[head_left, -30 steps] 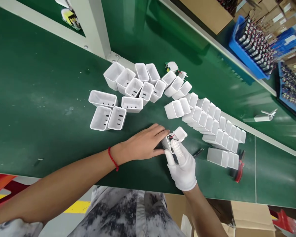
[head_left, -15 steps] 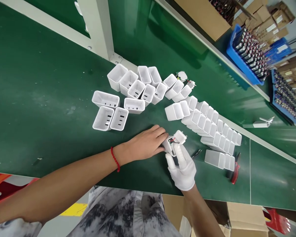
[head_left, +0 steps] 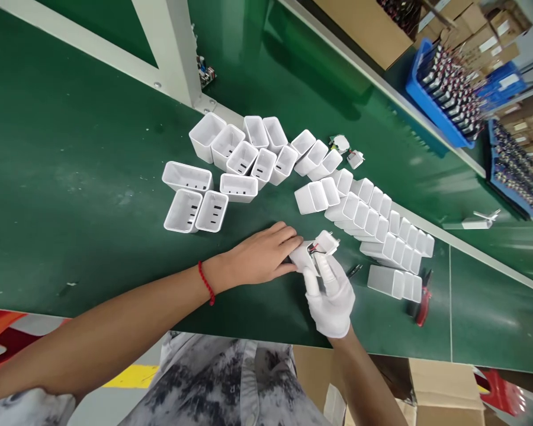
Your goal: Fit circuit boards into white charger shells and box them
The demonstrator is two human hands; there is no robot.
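Observation:
Near the front of the green table, my left hand (head_left: 264, 254), bare with a red cord at the wrist, grips a white charger housing (head_left: 301, 258) by its closed end. My right hand (head_left: 331, 296), in a white glove, has its fingers at the housing's open end. There a white plug cap (head_left: 326, 244) with metal prongs sits tilted, and red and dark wires run between cap and housing. Which part the gloved fingers pinch is partly hidden. Open white housings (head_left: 181, 210) stand to the left, and rows of more housings (head_left: 384, 246) lie to the right.
Red-handled pliers (head_left: 423, 305) and a dark pointed tool (head_left: 354, 271) lie on the table (head_left: 115, 254). Behind the housings are a circuit board with a round white part (head_left: 340, 144) and a metal frame post (head_left: 173, 53). Blue trays (head_left: 439, 112) of parts stand back right.
The held housing has turned slightly, so its opening faces me less. My gloved fingers have shifted a little at the opening. The view has moved slightly, showing small circuit boards behind the post.

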